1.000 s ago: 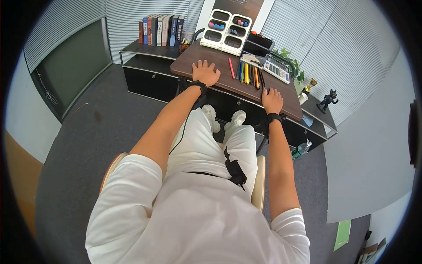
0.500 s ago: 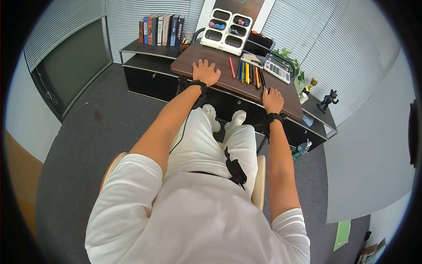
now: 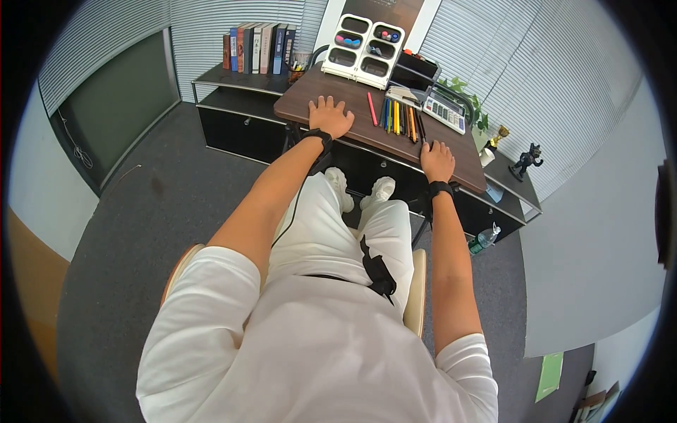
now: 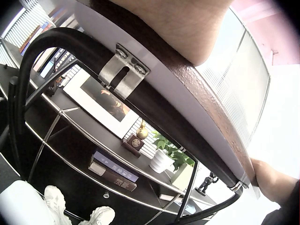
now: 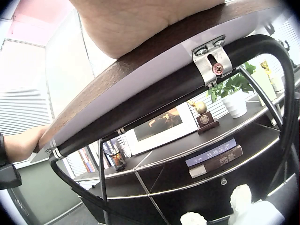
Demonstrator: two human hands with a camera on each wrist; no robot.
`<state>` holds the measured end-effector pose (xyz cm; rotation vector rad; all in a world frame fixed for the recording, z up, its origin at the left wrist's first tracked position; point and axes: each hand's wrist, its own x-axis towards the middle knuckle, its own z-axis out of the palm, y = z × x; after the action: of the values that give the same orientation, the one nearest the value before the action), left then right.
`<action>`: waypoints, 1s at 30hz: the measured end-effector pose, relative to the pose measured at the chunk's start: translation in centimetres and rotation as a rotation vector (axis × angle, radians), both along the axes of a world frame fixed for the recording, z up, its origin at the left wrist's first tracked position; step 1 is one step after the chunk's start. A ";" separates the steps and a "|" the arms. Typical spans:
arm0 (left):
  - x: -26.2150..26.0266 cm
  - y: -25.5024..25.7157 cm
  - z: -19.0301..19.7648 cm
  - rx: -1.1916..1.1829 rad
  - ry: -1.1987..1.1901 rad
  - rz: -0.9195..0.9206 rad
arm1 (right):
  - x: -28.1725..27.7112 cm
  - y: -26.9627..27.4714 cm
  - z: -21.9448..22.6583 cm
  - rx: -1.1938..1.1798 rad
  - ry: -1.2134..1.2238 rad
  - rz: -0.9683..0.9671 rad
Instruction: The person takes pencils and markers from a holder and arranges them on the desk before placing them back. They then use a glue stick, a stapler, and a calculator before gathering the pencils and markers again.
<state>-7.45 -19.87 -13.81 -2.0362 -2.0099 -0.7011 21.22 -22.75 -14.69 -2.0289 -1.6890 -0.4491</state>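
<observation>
My left hand [image 3: 330, 118] rests palm down on the left front part of the brown desk [image 3: 303, 102], fingers spread and holding nothing. Near the right front edge lies my right hand [image 3: 438, 161], its fingers extended over the desktop. Just beyond its fingertips a row of colored pens [image 3: 400, 118] lies side by side, with a pink pen [image 3: 372, 109] apart on their left. In the left wrist view the heel of the left hand [image 4: 180, 30] sits at the desk's edge. The right wrist view has the right palm heel [image 5: 126, 28] there too.
A white organizer [image 3: 364, 49] with several compartments stands at the back of the desk, small colored items inside. To the right are a calculator [image 3: 444, 113] and a notepad [image 3: 403, 94]. Behind is a black cabinet [image 3: 236, 121] bearing books [image 3: 259, 49]; a bottle [image 3: 484, 240] stands on the floor.
</observation>
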 end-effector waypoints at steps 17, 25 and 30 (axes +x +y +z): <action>0.0 0.0 0.0 -0.007 0.000 -0.003 | -0.1 -0.2 -0.2 0.049 -0.007 0.018; 0.0 0.0 0.0 -0.002 -0.006 -0.003 | 0.1 0.1 -0.6 0.092 -0.027 0.016; 0.0 0.0 -0.1 0.010 -0.013 -0.004 | 0.2 0.1 -0.6 0.098 -0.032 0.020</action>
<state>-7.45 -19.91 -13.86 -2.0357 -2.0053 -0.7257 21.39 -22.66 -15.33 -1.9429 -1.6704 -0.5496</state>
